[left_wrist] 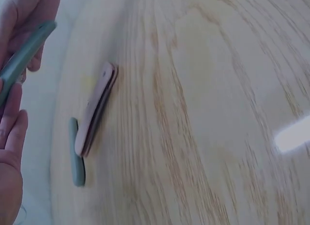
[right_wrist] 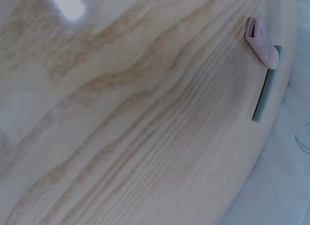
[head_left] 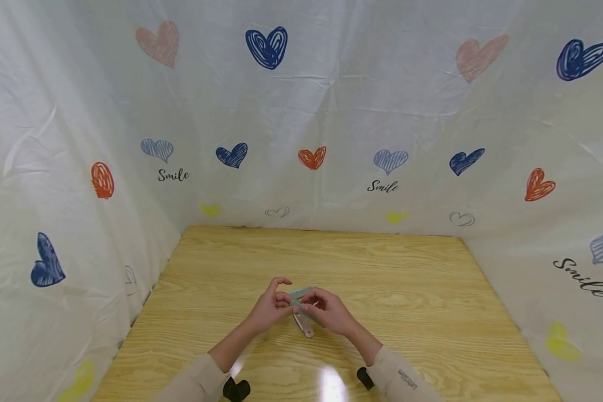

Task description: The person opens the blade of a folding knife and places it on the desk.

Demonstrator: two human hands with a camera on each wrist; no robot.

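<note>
A slim green bar-shaped piece (left_wrist: 26,53) is held between both hands. My left hand (head_left: 268,308) pinches one end between thumb and fingers, its index finger raised and bent. From the other side, my right hand (head_left: 333,314) grips the piece with curled fingertips. Below the hands, a pink slotted handle-like piece (left_wrist: 97,106) lies on the table, two thin layers with a dark gap between. Against it lies a second green bar (left_wrist: 77,154), partly overlapped by the pink one. In the right wrist view the pink and green pieces show, but neither hand does.
The wood-grain table (head_left: 382,279) has a light glare near its front edge. A white cloth (head_left: 311,111) printed with hearts hangs behind and along both sides. Black wrist straps (head_left: 237,389) show by the sleeves.
</note>
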